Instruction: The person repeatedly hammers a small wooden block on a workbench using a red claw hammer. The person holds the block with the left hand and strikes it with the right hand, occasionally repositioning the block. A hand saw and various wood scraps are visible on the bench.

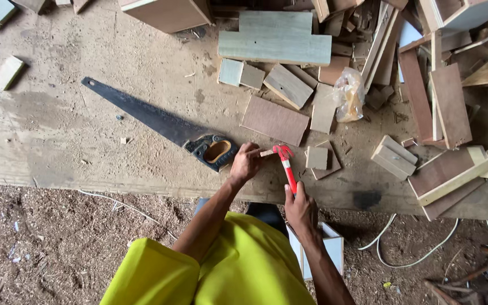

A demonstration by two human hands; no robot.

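On the left of the worn, dusty wooden workbench [74,141], a long black-bladed handsaw with a black and orange handle [165,127] is laid diagonally, its handle just beside the left hand [245,164]. That hand is closed in a pinch on a small pale wooden offcut [266,152], which is pressed flat against the bench at the near edge. Just to the right, a red-headed claw hammer with a red and white handle [285,166] is gripped low on its shaft by the right hand [299,208], fingers wrapped fully round it; the head is rested at the offcut. For a clean blow, the piece is best held steady with fingertips kept clear of the head, and the strike kept short and square. Whether a nail is set there cannot be told. Further right, square plywood scraps [318,158] and a crumpled clear plastic bag [349,96] are seen among stacked boards.
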